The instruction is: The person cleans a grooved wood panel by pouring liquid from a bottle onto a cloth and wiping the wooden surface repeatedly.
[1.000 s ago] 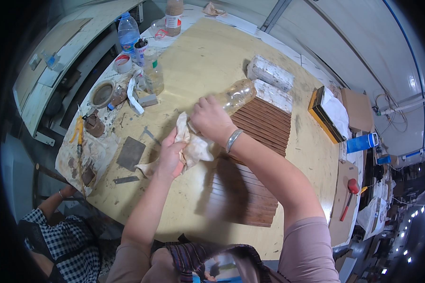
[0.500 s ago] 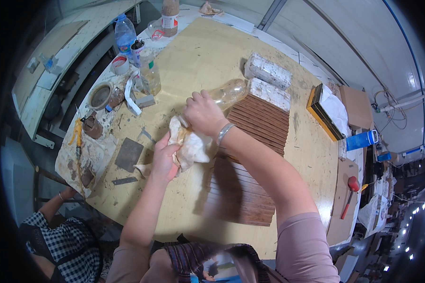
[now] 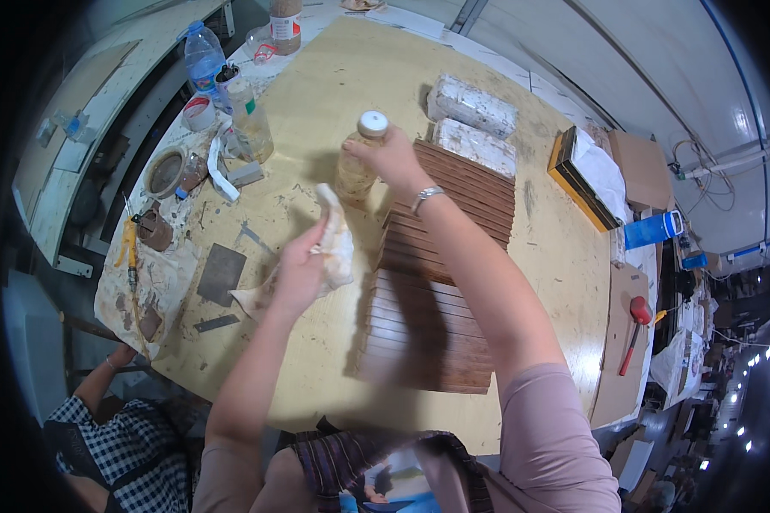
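Observation:
My right hand (image 3: 391, 161) is wrapped round the upper part of a clear plastic bottle (image 3: 353, 181) with a white cap, which stands upright at the table's middle. Lower and to the left, my left hand (image 3: 298, 265) grips a stained white cloth (image 3: 340, 248), part of it hanging beside the wrist. Just right of the bottle lie rows of brown wooden strips (image 3: 466, 201), laid side by side; the nearer rows (image 3: 428, 329) look paler on their left and lie partly in my arm's shadow.
Two white wrapped blocks (image 3: 472, 104) lie beyond the strips. Bottles, a tape roll (image 3: 198, 113) and a jar (image 3: 166, 173) crowd the left edge. A dark square plate (image 3: 222, 274) lies nearer. At right are a yellow-black box (image 3: 583, 175) and a red mallet (image 3: 637, 329). A co-worker (image 3: 128, 445) is at lower left.
The bottle has gone from tipped over the cloth to upright, with my right hand still on it. My left hand and the cloth are now apart from it.

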{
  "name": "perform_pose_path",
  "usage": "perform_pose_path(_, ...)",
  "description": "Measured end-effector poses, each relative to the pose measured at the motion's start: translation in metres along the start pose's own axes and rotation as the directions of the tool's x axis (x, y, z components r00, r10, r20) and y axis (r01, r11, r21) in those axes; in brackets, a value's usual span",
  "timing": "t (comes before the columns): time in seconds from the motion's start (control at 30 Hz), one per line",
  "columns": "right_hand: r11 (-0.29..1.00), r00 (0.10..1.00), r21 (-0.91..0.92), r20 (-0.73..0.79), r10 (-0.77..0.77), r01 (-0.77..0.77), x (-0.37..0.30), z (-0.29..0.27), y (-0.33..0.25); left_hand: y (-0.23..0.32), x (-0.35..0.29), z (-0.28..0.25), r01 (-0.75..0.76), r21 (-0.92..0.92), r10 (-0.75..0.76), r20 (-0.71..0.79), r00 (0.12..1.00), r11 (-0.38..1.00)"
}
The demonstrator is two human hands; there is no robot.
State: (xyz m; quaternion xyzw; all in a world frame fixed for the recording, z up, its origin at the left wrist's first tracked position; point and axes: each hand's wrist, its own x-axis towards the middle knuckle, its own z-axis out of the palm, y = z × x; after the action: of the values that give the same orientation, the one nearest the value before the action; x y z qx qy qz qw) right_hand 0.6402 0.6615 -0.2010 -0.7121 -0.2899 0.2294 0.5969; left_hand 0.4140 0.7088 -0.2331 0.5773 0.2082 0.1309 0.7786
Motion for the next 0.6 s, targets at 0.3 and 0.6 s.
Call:
perform_pose_path(0.3, 0.507, 0.980, -0.856, -0.004, -0.198, 0.099, -0.141, -0.104, 0.040, -0.040, 0.022, 0.071, -0.603, 0.781, 0.224, 0.565, 0.794, 0.165)
perform_pose_path(0.6, 0.363, 0.987, -0.925, -0.147, -0.062, -0.115, -0.222, -0.122, 0.089, -0.056, 0.017, 0.108, -0.583, 0.810, 0.195, 0.562, 0.804, 0.066)
